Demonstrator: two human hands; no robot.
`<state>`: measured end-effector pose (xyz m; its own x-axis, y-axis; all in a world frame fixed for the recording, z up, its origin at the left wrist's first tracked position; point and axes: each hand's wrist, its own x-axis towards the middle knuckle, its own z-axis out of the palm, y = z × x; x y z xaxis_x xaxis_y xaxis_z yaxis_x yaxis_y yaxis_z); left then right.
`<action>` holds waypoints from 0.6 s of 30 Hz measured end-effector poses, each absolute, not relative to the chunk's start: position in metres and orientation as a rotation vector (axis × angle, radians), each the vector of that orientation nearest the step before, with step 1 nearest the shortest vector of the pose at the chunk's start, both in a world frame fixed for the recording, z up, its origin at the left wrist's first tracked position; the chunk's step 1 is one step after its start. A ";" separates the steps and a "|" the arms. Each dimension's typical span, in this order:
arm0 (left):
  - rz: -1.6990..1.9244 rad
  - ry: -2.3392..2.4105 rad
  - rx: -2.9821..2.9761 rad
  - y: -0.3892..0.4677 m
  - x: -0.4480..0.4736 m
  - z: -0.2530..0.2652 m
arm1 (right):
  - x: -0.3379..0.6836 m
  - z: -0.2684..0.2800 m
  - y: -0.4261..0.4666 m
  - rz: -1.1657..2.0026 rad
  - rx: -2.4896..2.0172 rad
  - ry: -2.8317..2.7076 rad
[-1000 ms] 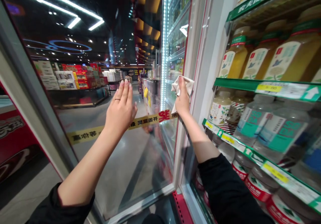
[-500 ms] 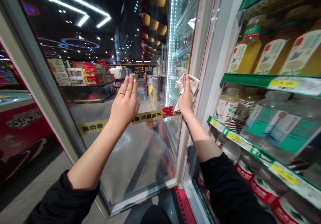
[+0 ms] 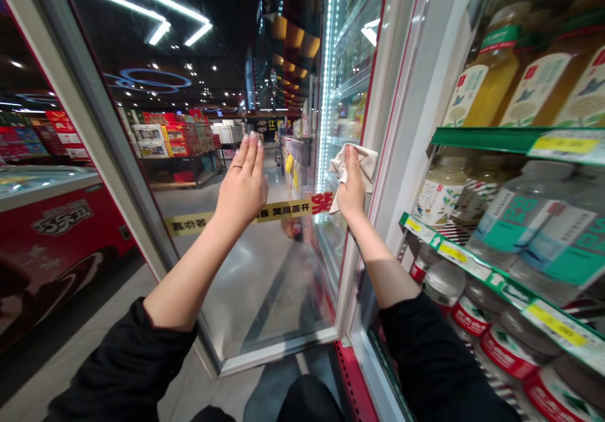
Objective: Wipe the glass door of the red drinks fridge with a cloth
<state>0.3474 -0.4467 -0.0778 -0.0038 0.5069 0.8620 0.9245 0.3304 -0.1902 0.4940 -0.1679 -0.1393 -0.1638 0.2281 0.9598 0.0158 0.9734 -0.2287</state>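
A glass door (image 3: 278,283) in a pale metal frame stands swung open in front of me. My left hand (image 3: 243,186) lies against its pane, fingers stretched and side by side, with a thin ring on one finger. Something small shows behind these fingertips, too small to name. My right hand (image 3: 352,189) presses a crumpled off-white cloth (image 3: 366,167) to the glass by the hinge-side frame, its fingers over the cloth. A yellow tape strip (image 3: 283,210) with printed characters crosses the pane just below the hands; my left hand covers part of it.
To the right, open cooler shelves (image 3: 491,137) hold bottled drinks (image 3: 486,88), with price tags along green edges. A red chest freezer (image 3: 61,233) stands at the left beyond the door frame. Stacked boxes (image 3: 165,135) show through the glass. My knees are at the bottom.
The view has swung slightly left, so the shelves sit further right and more of the freezer shows. Both hands remain at the glass, the cloth slightly nearer the tape's height.
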 end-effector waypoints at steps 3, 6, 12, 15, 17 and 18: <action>-0.567 -1.643 -1.311 -0.445 0.345 -0.078 | 0.488 -0.144 -0.180 0.157 -0.158 -1.809; -0.581 -1.655 -1.340 -0.446 0.343 -0.078 | 0.493 -0.164 -0.182 0.172 -0.148 -1.837; -0.597 -1.616 -1.374 -0.445 0.343 -0.077 | 0.492 -0.164 -0.163 0.379 -0.101 -1.672; -0.614 -1.620 -1.375 -0.445 0.343 -0.076 | 0.483 -0.154 -0.174 0.384 -0.074 -1.767; -0.625 -1.632 -1.398 -0.446 0.341 -0.074 | 0.482 -0.157 -0.185 0.359 -0.064 -1.864; -0.629 -1.634 -1.415 -0.446 0.340 -0.073 | 0.484 -0.162 -0.190 0.348 -0.065 -1.895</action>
